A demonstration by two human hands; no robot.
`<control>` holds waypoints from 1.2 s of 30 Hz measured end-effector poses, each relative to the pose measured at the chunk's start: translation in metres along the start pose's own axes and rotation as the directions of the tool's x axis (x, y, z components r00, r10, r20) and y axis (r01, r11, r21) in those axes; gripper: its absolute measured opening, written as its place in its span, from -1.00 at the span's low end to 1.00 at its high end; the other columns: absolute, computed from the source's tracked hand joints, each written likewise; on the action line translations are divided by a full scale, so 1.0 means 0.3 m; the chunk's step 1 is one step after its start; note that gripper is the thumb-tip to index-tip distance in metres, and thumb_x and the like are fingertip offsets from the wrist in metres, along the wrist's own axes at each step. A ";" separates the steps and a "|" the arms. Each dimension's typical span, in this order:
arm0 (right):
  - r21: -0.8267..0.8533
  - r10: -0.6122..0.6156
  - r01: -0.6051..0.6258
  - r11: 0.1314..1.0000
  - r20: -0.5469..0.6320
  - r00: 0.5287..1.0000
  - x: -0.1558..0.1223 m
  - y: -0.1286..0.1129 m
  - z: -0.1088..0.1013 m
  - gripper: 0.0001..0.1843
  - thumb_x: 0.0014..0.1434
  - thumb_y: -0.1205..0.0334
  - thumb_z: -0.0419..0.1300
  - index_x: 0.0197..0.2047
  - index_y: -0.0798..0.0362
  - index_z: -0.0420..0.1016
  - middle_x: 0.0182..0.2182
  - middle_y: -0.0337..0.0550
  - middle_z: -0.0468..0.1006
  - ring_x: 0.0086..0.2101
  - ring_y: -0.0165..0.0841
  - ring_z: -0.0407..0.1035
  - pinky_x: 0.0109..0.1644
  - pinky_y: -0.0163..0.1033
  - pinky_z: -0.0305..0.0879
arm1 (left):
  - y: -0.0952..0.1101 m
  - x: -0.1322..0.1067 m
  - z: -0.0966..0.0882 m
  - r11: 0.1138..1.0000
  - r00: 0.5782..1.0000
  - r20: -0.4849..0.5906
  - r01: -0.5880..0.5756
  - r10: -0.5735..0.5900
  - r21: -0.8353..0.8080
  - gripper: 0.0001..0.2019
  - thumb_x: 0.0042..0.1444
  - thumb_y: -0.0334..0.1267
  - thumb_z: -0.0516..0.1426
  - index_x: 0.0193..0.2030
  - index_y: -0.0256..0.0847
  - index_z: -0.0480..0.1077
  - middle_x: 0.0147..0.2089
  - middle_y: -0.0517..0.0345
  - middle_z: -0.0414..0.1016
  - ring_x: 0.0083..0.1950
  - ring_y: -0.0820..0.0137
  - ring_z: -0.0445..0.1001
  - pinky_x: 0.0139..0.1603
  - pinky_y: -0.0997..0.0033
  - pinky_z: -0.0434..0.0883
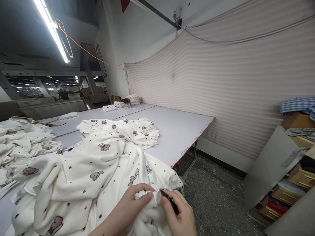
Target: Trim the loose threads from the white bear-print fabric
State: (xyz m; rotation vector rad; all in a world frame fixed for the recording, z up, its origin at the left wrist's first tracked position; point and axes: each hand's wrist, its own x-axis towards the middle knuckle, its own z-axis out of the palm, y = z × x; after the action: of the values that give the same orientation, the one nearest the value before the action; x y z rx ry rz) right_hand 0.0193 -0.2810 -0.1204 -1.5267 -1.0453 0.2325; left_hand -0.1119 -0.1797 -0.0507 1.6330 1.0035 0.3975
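A white garment [81, 177] with a printed bear pattern and small dark marks lies bunched across the near part of the table. My left hand [134, 200] pinches a gathered edge of its cloth between thumb and fingers. Close beside it, my right hand [180, 213] is closed around small black thread snips [172, 202]. Their dark tip touches or nearly touches the held edge; which of the two I cannot tell. Below both hands, white fabric hangs in folds toward the bottom of the view.
More white cloth is piled on the left [22, 144]. Folded stacks [134, 99] sit at the far end of the pale table [177, 123]. A striped cloth sheet [221, 82] covers the wall. To the right stands a grey cabinet [267, 170] with drawers, beyond a strip of speckled floor.
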 end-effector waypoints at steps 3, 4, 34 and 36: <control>-0.031 -0.068 0.066 0.997 -0.058 0.996 -0.013 0.004 0.025 -0.69 0.08 0.15 0.22 -0.06 -0.08 0.49 -0.17 -0.11 0.54 -0.29 -0.25 0.49 -0.25 -0.33 0.38 | 0.012 0.003 0.002 1.000 1.000 0.018 0.007 -0.006 -0.017 -0.69 0.06 0.03 0.13 -0.22 -0.16 0.45 -0.13 0.11 0.51 0.03 0.14 0.43 0.08 0.18 0.35; -0.028 -0.095 0.094 0.995 -0.047 0.994 -0.015 0.008 0.035 -0.71 0.08 0.21 0.20 -0.08 -0.07 0.49 -0.17 -0.11 0.54 -0.29 -0.26 0.48 -0.26 -0.34 0.37 | 0.013 0.004 0.003 1.000 0.999 0.046 -0.006 0.008 -0.026 -0.70 0.07 0.03 0.12 -0.24 -0.17 0.44 -0.18 0.14 0.52 -0.01 0.17 0.45 0.05 0.20 0.36; 0.214 0.175 -0.215 0.953 0.193 0.966 0.032 0.090 -0.057 -0.69 0.16 0.02 0.19 -0.18 0.05 0.59 -0.26 -0.06 0.62 -0.23 -0.21 0.49 -0.15 -0.27 0.39 | 0.064 0.047 -0.027 0.932 0.970 0.083 -0.242 0.228 0.268 -0.75 0.20 -0.06 0.02 -0.25 -0.12 0.43 -0.18 0.18 0.52 -0.08 0.24 0.45 -0.03 0.31 0.33; 0.173 0.258 -0.274 0.946 0.106 0.960 -0.004 0.167 -0.055 -0.65 0.12 -0.01 0.21 -0.17 0.08 0.54 -0.41 -0.14 0.57 -0.37 -0.28 0.45 -0.27 -0.31 0.37 | 0.088 0.078 -0.102 0.871 0.910 -0.140 -0.316 0.391 0.377 -0.77 0.21 -0.06 0.01 -0.22 -0.11 0.40 -0.20 0.20 0.50 -0.13 0.26 0.43 -0.09 0.34 0.32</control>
State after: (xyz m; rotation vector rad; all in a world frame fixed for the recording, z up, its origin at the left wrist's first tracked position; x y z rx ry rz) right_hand 0.0533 -0.2877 -0.1603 -1.4942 -0.8523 0.5714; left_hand -0.1094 -0.1426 -0.0223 2.1457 0.9651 0.6868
